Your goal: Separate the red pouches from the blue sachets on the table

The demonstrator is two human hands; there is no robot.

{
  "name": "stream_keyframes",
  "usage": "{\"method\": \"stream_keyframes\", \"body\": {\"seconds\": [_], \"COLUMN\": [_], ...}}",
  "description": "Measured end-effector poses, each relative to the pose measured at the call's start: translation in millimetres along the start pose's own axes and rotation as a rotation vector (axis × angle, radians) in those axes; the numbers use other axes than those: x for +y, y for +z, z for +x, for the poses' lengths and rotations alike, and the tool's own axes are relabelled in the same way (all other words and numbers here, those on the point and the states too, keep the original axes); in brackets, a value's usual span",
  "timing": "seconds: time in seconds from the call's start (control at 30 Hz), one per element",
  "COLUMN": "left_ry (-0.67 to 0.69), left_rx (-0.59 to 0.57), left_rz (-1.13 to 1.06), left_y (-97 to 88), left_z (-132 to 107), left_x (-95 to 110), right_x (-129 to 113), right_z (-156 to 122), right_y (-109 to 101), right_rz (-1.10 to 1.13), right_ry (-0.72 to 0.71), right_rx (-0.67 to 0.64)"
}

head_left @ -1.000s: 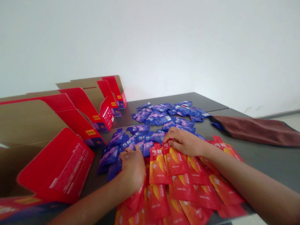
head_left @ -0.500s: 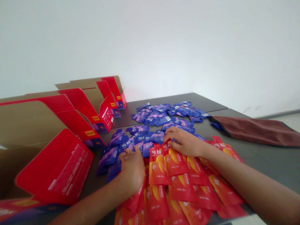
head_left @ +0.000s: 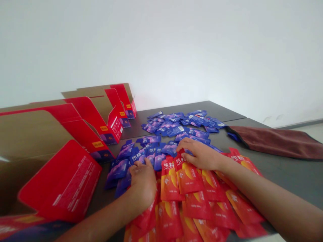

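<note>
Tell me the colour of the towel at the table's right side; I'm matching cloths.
The towel is dark reddish-brown, as the head view shows best.

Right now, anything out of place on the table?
One blue sachet sticks out from under the edge of the brown towel, apart from the other blue sachets, so it looks stray. Nothing else stands out.

Cam: head-worn, yours | aim: forward and down, from above your arms | frame: table (head_left: 209,109) ahead, wall (head_left: 191,50) beyond | range: close on your left hand (head_left: 143,183) and right hand (head_left: 200,154)
</note>
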State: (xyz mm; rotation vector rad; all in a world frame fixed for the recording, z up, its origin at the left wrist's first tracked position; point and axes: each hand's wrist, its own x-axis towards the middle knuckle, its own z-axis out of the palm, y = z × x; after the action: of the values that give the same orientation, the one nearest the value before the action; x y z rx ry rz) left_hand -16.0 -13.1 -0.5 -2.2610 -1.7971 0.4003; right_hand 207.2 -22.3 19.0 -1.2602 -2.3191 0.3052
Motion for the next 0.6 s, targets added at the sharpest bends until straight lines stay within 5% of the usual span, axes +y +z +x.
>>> {"method": "stream_keyframes", "body": {"seconds": [0.6], "left_ry": [-0.022], "left_rx": [-0.023], "left_rz": [-0.032], "left_y": [-6.5], "left_z": [-2.2], "left_x": [1.4], "right_x": [1.8], "right_z": [-1.2], "right_y": [2.3], "right_rz": [-0.03], "right_ry": [0.026], "right_rx": [-0.034]}}
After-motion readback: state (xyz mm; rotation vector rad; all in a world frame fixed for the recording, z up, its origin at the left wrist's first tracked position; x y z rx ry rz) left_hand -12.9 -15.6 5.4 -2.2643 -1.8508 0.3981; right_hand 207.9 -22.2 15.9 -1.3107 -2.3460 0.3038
